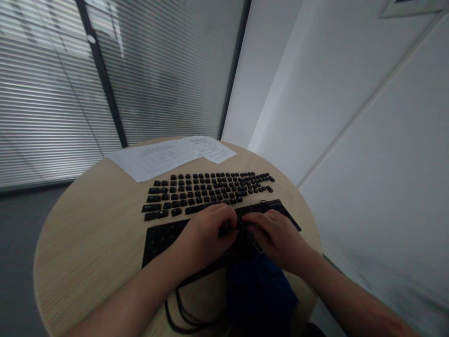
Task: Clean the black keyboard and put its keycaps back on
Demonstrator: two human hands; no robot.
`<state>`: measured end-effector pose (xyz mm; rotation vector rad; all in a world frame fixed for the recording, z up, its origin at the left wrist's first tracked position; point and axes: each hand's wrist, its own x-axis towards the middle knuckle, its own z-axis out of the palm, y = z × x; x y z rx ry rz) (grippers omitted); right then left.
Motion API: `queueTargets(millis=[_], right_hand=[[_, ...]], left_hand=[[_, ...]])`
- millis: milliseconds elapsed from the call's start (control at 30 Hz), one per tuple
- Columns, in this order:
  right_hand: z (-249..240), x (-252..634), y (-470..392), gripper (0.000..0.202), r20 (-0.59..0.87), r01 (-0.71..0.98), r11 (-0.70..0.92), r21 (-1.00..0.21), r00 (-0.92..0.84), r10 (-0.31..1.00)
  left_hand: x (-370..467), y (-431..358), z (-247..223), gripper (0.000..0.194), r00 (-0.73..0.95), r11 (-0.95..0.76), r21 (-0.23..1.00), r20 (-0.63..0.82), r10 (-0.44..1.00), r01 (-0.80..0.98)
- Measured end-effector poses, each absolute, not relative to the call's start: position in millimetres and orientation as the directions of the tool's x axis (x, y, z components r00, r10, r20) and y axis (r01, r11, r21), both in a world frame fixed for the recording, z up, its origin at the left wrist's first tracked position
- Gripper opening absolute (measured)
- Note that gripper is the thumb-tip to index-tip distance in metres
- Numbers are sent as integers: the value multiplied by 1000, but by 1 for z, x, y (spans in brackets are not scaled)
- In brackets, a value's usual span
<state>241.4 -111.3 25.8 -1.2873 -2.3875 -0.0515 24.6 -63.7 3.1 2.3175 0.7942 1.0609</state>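
A round wooden table [87,243] stands in a corner, with slatted blinds [52,93] behind glass on the left and plain white wall panels [368,164] on the right. At the far edge of the table lie two sheets of printed paper [164,157], one overlapping the other.

Nearer, loose black keycaps [206,189] are laid out in rows on the bare wood, arranged much as they would sit on a board, with the longer caps at the left end and along the front row. Just in front of them lies the stripped keyboard base [161,238], a flat black tray angled slightly across the table, its left part bare and its right corner [284,210] showing past the hands.

Both hands rest over the middle of the base. The left hand [205,234] is curled, knuckles up, fingers bent down onto the board. The right hand [277,236] is likewise curled, fingertips meeting those of the left. Something small and dark seems to be pinched between them, but the view is too dim to tell what it is or which hand grips it.

A black cable [185,309] loops over the near edge of the table, and a dark blue cloth [259,290] lies under the wrists.
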Motion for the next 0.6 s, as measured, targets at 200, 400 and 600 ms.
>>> queueTargets(millis=[200, 400, 600], right_hand=[[20, 242, -108, 19, 359, 815, 554, -172, -472, 805], [28, 258, -81, 18, 218, 861, 467, -202, -426, 878], [18, 297, -6, 22, 138, 967, 249, 44, -253, 958]], left_hand=[[25, -63, -3, 19, 551, -738, 614, 526, 648, 281], [24, -63, 1, 14, 537, -707, 617, 488, 688, 345], [22, -60, 8, 9, 617, -614, 497, 184, 765, 613]])
